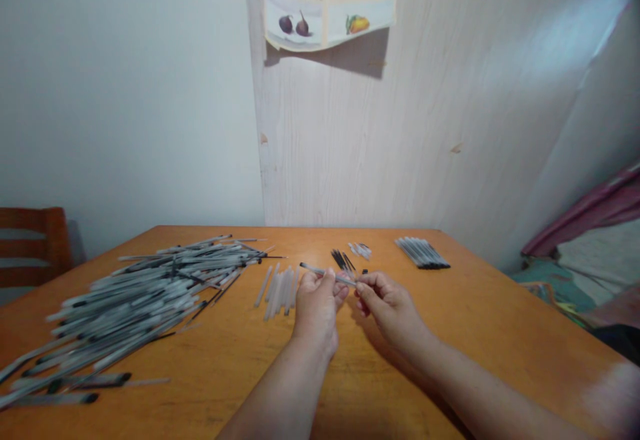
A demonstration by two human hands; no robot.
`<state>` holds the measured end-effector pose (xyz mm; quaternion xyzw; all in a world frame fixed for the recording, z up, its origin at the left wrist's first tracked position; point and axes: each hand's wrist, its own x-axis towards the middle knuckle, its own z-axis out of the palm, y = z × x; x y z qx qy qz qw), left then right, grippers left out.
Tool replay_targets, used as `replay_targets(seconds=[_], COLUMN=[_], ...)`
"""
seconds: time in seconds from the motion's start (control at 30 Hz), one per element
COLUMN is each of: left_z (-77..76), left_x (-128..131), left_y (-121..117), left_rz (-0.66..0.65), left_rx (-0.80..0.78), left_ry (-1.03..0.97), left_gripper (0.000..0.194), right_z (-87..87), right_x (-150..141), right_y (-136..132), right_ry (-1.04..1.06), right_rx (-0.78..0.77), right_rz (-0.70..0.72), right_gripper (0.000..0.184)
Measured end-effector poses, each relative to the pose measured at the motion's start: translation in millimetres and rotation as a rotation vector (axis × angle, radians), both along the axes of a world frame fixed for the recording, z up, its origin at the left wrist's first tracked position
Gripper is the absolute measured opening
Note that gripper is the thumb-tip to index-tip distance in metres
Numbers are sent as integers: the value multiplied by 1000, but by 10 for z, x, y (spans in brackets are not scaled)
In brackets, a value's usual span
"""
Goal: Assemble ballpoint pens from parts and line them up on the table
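Observation:
My left hand is closed around a pen with a translucent barrel. Its black end points up and to the left, past my thumb. At the pen's right end my right hand has thumb and fingers pinched together; the fingers cover the detail there. Just left of my left hand, a loose row of clear pen barrels lies on the table. Beyond my hands are thin black refills, a few small clear pieces and a small black piece.
A large heap of pens and pen parts spreads over the left of the wooden table. Several pens with black ends lie side by side at the back right. A chair stands beyond the left edge; a wall is behind.

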<state>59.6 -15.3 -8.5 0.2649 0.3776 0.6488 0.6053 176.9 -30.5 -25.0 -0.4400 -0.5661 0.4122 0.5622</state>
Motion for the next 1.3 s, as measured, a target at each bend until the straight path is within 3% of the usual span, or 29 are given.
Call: replay_targets(seconds=[0.27,0.5,1.0,1.3], left_z=[14,25,-2,-15], left_x=[-43,-62,-72,-76], left_y=[37,50,72,63], left_rz=[19,37,34,-7], left_rx=[20,19,58,39], left_ry=[31,28,70,69], left_gripper=[12,13,16,22], right_z=[41,53,-181,-150], right_x=[148,162,97,85], right_y=[44,36,92,68], right_ry=[-1,21,107,90], right_rx=[-22,-78,-134,-109], right_rz=[6,22,84,89], right_gripper=[40,41,32,29])
